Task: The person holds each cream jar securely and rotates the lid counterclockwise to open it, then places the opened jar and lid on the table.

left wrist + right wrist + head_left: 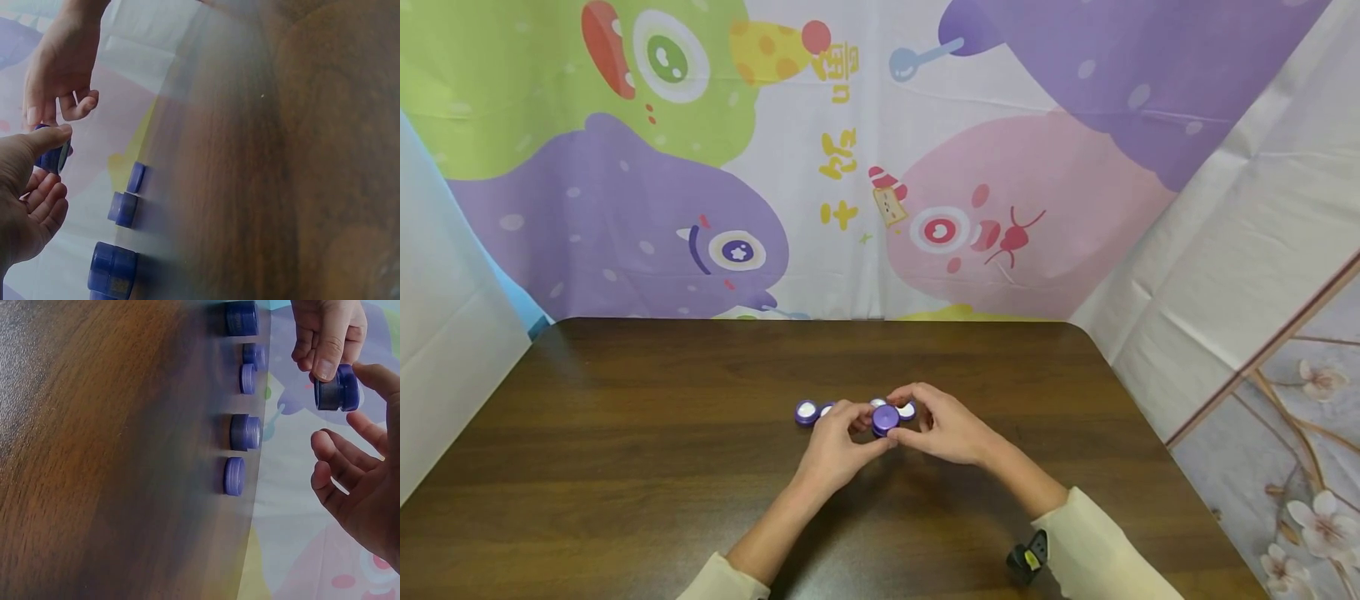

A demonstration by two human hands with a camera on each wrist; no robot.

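While held above the table (625,433), purple jar (885,419) between both hands, left hand (835,450) and right hand (947,425) pinching it.

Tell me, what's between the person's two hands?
A small round purple jar, pinched between left hand and right hand; the head view shows it.

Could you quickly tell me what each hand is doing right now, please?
Left hand: pinches the purple jar between thumb and finger.
Right hand: touches the same jar, fingers loosely curved.
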